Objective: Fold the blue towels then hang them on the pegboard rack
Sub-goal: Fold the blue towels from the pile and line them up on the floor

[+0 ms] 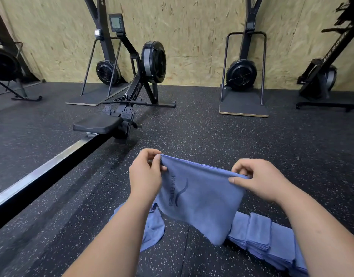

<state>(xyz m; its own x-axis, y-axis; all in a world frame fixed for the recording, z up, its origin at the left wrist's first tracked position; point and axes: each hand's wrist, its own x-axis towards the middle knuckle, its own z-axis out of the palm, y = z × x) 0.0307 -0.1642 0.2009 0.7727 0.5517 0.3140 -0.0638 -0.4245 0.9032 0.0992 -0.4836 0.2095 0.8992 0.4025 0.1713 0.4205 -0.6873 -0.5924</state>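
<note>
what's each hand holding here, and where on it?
Both hold one blue towel by its top edge: left hand pinches the left corner, right hand pinches the right corner.

The towel (202, 196) was matt blue cloth, smooth, with a darker print; the folded towels (260, 234) looked the same. The floor (212, 132) was matt black rubber with pale speckles, the wall (192, 37) rough chipped wood, the rail (42, 170) shiny bare metal, the seat (98, 125) matt black

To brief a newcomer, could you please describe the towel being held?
Above the speckled floor, nearer than the rowing machine, a blue towel hangs between the left hand and right hand. Unlike the folded stack below, it shows a dark logo.
</note>
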